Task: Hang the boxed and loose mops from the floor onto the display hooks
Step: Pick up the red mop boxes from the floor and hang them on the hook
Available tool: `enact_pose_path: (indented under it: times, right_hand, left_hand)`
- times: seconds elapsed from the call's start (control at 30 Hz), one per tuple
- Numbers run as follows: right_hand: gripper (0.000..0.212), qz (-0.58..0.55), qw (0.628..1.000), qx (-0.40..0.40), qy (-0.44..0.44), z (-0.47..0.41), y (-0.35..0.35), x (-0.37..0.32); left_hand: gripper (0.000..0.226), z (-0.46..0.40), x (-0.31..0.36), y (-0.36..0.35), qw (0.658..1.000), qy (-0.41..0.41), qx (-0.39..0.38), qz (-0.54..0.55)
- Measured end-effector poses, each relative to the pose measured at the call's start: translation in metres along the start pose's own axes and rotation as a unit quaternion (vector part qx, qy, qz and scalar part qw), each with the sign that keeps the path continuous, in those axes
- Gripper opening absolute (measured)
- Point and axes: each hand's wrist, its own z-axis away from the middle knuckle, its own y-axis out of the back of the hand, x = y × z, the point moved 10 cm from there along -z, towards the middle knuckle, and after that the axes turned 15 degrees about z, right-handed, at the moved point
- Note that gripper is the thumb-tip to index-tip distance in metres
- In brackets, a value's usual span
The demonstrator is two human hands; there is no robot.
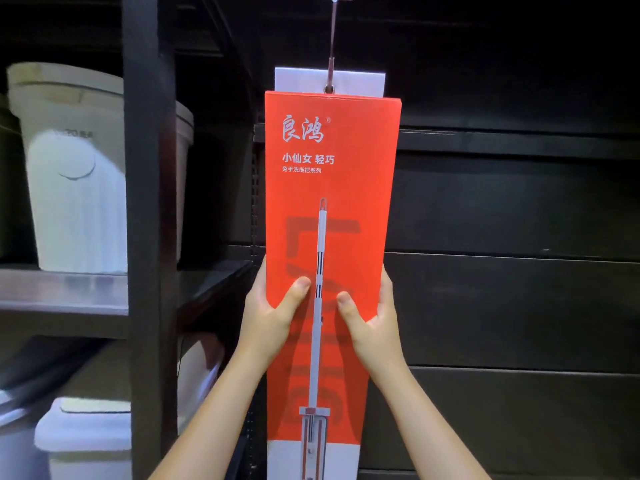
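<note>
I hold the red mop box upright before the dark wall panel, its top at the hook.

My left hand and right hand clamp its edges, thumbs across the front; the other fingers are hidden behind. Box contents unseen, bottom cut off. Blurry white bins sit on the left shelf.

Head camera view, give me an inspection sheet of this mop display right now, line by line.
Surface: dark slatted display wall; no floor in view.
Job's things: red mop box upright, its white tab at the display hook; whether it is fully hung cannot be told.
Clutter: nothing seen.
Grippers: left hand and right hand grip the box's side edges, thumbs on the front.
Cables: nothing seen.
Surroundings: black shelf post; white bins on shelves to the left.
</note>
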Motion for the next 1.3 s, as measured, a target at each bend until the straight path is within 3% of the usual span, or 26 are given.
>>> enact_pose_path:
  times: [0.27, 0.63, 0.83, 0.93, 1.2, 1.3]
  right_hand:
    - [0.081, 0.005, 1.0, 0.009, -0.019, -0.019, -0.005, 0.01]
    - [0.079, 0.029, 0.999, -0.002, -0.046, -0.024, -0.012, 0.02]
    - [0.078, 0.054, 0.998, -0.002, -0.044, -0.019, -0.011, 0.014]
    - [0.076, 0.081, 0.996, -0.007, -0.045, -0.007, -0.011, 0.016]
    - [0.062, 0.187, 0.977, -0.059, -0.084, 0.072, -0.008, 0.064]
    - [0.057, 0.259, 0.956, -0.083, -0.112, 0.111, 0.004, 0.088]
  left_hand:
    - [0.038, -0.023, -0.022, -0.001, 1.0, 0.018, 0.009, 0.002]
    - [0.043, -0.033, -0.035, 0.003, 0.999, 0.032, 0.001, -0.018]
    - [0.062, -0.019, -0.04, 0.007, 0.998, 0.024, 0.01, -0.063]
    - [0.076, 0.001, -0.053, 0.015, 0.994, 0.041, 0.023, -0.102]
    - [0.074, 0.069, -0.066, 0.028, 0.964, 0.029, 0.029, -0.261]
    - [0.077, 0.102, -0.076, 0.023, 0.902, 0.015, -0.007, -0.431]
